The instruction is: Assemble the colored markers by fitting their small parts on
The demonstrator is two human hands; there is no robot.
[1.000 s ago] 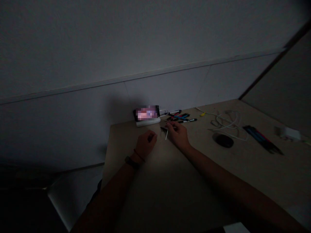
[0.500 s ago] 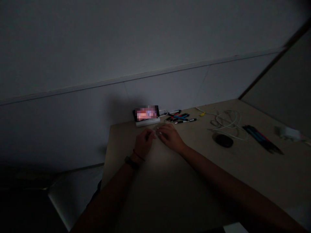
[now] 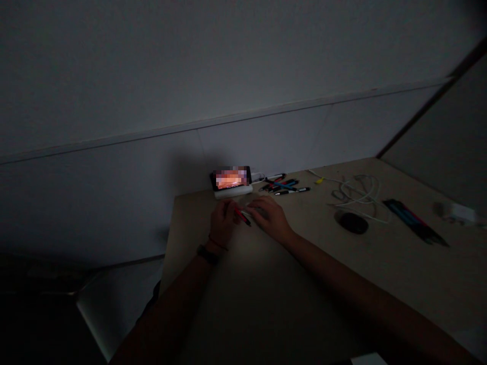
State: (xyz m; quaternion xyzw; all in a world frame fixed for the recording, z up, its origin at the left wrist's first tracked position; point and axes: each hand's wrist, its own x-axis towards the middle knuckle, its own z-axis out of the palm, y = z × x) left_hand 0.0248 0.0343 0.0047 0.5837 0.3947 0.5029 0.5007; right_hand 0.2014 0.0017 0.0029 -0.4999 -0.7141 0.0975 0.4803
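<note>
The left hand (image 3: 223, 221) holds a red-and-black pen (image 3: 242, 217) above the worktop (image 3: 399, 268), and the right hand (image 3: 268, 218) sits just beside it. Beyond them, a phone (image 3: 231, 178) rests on a white power bank (image 3: 233, 191), near loose pens (image 3: 284, 186). A computer mouse (image 3: 353, 223) and white cable (image 3: 355, 195) lie rightward.

Desk (image 3: 380, 268) stood against the wall (image 3: 243, 137), its far edge running across the frame's middle. Phone (image 3: 231, 178) sat on a block (image 3: 233, 191) at that edge, with a pen cluster (image 3: 283, 186) to its right. Farther right lay a cable (image 3: 359, 195), with a mouse (image 3: 353, 223) nearer the person. Right of these: a pen bundle (image 3: 414, 228), then a charger (image 3: 454, 213). A single pen (image 3: 242, 217) lay between the left hand (image 3: 223, 220) and right hand (image 3: 267, 218), just before the block.
</note>
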